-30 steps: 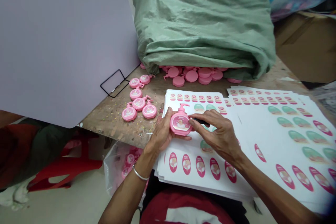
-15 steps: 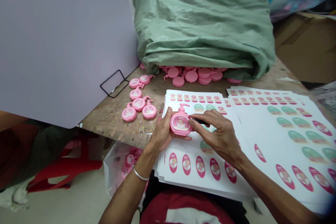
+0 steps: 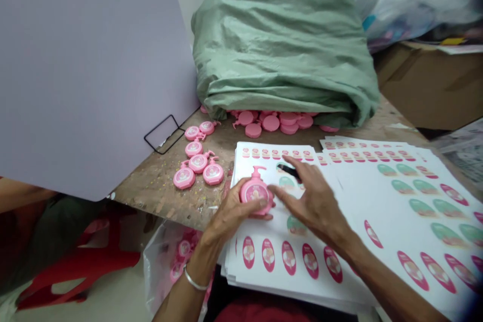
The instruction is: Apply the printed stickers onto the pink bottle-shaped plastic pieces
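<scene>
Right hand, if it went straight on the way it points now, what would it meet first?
Probably the pink pump bottle held in the left hand, just ahead of the right hand; depth is hard to judge.

the person's left hand (image 3: 228, 216) sits low and just left of centre in the frame, palm turned up, with its fingers (image 3: 260, 216) curled in and closed around a held object. the left wrist (image 3: 199, 256) is bent back slightly, and the left forearm (image 3: 177, 302) rises from the bottom edge. the right hand (image 3: 315, 206) is right of centre, palm down and open, its fingers (image 3: 298, 173) spread and reaching toward the upper left, near the left hand but not touching it. the right forearm (image 3: 392, 282) comes in from the lower right corner.
</scene>
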`<state>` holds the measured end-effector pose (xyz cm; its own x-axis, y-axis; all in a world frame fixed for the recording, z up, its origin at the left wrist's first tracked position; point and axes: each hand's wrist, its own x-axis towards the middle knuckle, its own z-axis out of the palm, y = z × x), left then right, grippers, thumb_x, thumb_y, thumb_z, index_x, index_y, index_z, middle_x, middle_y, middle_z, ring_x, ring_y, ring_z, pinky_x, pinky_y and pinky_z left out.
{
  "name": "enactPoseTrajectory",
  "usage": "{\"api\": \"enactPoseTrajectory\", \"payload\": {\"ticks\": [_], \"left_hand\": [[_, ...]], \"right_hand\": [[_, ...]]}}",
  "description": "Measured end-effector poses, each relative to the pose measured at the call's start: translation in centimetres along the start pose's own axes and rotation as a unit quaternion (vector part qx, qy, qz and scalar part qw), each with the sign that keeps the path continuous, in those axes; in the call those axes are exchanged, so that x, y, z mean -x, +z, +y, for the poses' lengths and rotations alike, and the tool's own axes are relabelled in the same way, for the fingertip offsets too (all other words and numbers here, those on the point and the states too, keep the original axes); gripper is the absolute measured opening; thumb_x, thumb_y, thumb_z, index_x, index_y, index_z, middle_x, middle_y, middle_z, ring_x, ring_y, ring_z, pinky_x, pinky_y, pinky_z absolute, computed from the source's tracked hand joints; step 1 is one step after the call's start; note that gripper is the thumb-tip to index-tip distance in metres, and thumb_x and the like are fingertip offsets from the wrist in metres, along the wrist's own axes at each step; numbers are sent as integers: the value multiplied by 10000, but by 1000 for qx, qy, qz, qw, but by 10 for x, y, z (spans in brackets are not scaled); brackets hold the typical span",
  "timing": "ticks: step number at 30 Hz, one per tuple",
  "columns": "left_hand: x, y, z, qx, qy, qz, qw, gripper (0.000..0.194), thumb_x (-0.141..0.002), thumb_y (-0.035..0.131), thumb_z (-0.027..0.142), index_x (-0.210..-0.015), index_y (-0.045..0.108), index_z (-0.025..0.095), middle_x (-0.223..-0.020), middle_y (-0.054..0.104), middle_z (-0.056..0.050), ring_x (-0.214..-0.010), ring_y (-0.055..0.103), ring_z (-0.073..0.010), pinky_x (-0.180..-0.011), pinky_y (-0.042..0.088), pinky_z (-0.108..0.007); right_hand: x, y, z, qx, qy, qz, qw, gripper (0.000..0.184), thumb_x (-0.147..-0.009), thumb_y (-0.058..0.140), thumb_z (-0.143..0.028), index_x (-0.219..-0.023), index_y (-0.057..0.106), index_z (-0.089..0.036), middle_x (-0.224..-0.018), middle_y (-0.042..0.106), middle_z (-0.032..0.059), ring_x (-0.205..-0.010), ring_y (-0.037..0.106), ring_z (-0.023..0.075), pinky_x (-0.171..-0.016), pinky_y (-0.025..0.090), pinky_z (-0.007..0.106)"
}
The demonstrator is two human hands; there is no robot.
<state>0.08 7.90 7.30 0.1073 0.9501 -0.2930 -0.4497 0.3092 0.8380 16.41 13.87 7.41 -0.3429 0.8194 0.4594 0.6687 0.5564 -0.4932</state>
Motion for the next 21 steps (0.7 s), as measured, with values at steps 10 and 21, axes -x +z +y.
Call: {"api": "enactPoseTrajectory", "payload": {"ticks": [10, 21], "left_hand": [[28, -54, -5, -251, 61, 232, 938, 491, -781, 604, 586, -996, 653, 148, -827, 706, -82, -734, 653, -230, -691, 534, -337], [-8, -100, -17, -433, 138, 317, 833, 280, -785, 615, 493, -900, 711, 257, -913, 726, -92, -880, 649, -333, -820, 488, -410]], "right_hand": [[-61, 26, 53, -14, 113, -81, 990, 412, -856, 570, -501, -1152, 605, -217, -1123, 693, 71, -1021, 645, 220, -888, 483, 339], [-162, 120, 52, 171, 155, -132, 964, 447, -830, 633, -513, -984, 670, -95, -995, 703, 176, -1031, 638, 292, -855, 471, 406]]}}
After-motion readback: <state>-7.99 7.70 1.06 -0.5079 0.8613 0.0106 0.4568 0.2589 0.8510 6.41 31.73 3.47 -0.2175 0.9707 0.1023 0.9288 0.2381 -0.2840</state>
